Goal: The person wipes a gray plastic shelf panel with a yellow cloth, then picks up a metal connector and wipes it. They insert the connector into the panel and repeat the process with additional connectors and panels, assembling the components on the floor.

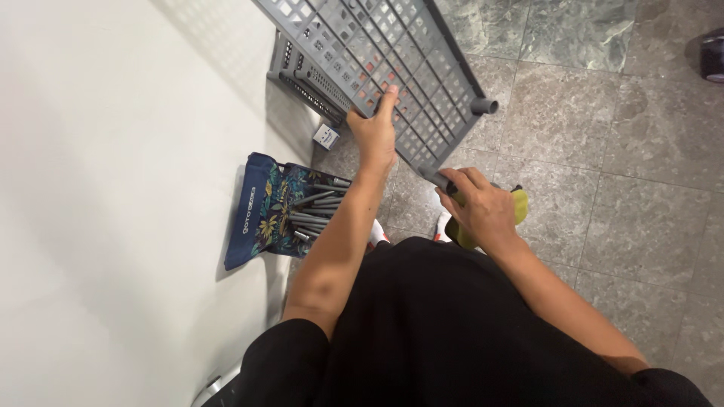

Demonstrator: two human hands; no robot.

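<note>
Grey tubes (317, 211) fill the floral bag (264, 211) below both hands.

Indoor room: stone-tiled floor (603, 151), white wall (113, 188)

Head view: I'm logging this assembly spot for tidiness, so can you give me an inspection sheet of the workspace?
Surface: grey stone-tile floor beside a white wall.
Job's things: grey perforated plastic shelf panel, held tilted; a second panel leans on the wall behind it.
Clutter: floral bag holding grey tubes; small white box.
Grippers: left hand grips the panel edge; right hand holds its corner with a yellow-green cloth.
Cables: nothing seen.
Surroundings: dark object at frame edge.
</note>
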